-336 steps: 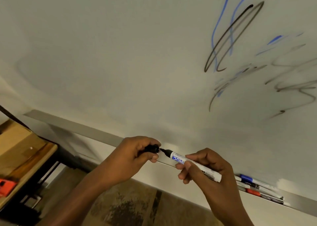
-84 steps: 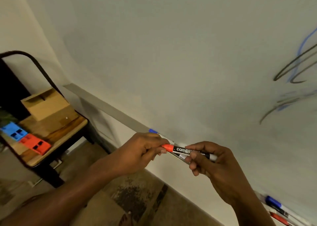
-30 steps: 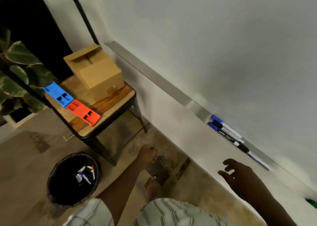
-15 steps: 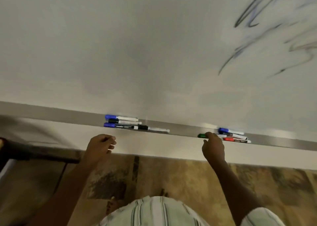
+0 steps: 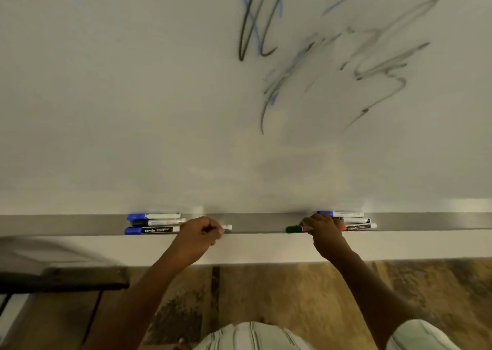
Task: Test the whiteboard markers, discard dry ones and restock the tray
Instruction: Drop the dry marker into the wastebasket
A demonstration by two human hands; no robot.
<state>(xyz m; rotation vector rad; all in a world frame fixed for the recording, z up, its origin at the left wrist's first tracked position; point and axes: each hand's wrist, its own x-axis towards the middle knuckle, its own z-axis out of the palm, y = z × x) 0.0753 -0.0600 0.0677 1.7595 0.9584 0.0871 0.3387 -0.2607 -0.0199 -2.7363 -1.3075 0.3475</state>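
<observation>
Along the tray (image 5: 255,223): markers lie lengthwise in two clusters, well apart, on the grey ledge under the whiteboard (image 5: 133,97).
Left hand (image 5: 198,236): fingers curled round a white-ended marker (image 5: 228,227) lying on the tray. Only that pale tip shows; the rest, cap included, is hidden under the fist.
Right hand (image 5: 323,230): fingers bent down over the green-capped marker (image 5: 294,228), gripping it at the tray's front edge. Its barrel is covered.
Left cluster: blue-capped marker (image 5: 153,216) at the back, black-capped marker (image 5: 158,222) in the middle and camlin marker (image 5: 151,230) in front, just beside the left hand.
Right cluster: rear blue marker (image 5: 339,213) and two dark-barrelled markers (image 5: 358,224), their cap ends hidden behind the right hand.
Scribbles (image 5: 255,25): black and blue strokes, cut off at the top edge and smeared with blur toward the right.
Bottom edge: striped shirt (image 5: 253,336) is cropped. Dark furniture (image 5: 66,280) at the left is blurred and cannot be identified.
</observation>
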